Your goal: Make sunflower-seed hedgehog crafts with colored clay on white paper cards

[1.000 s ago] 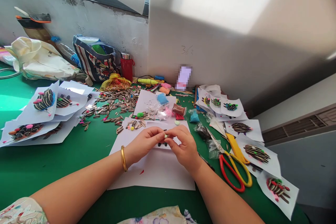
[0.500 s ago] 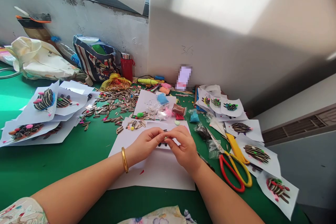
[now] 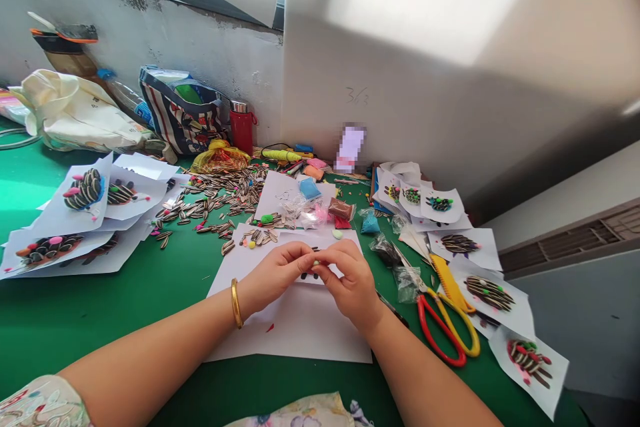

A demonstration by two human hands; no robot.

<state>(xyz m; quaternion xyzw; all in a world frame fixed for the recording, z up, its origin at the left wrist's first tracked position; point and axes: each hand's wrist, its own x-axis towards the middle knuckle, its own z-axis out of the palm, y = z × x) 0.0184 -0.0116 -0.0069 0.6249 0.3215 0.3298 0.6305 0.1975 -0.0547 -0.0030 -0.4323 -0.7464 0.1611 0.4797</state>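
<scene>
My left hand point(image 3: 280, 273) and my right hand point(image 3: 350, 283) meet over the middle of a large white sheet point(image 3: 300, 337). Both are closed in a pinch, fingertips together on a small pale green piece of clay point(image 3: 316, 263). Just beneath the fingers lies a smaller white card point(image 3: 295, 238), mostly hidden, with dark seed-like bits showing on it. A larger pale green lump point(image 3: 337, 234) rests just beyond my right hand. Several loose sunflower seeds point(image 3: 260, 237) and a yellow ball point(image 3: 251, 245) lie past my left hand.
Scissors point(image 3: 445, 323) with red and yellow handles lie to the right, by a yellow cutter point(image 3: 450, 282). Seed-decorated cards flank both sides, including one stack point(image 3: 115, 240) at left. Behind are a sunflower seed pile point(image 3: 240, 183), bagged blue clay point(image 3: 310, 189) and a red flask point(image 3: 242, 130).
The fingertips have shifted slightly, and the pale green piece between them shows more clearly. Everything else stays in place.
</scene>
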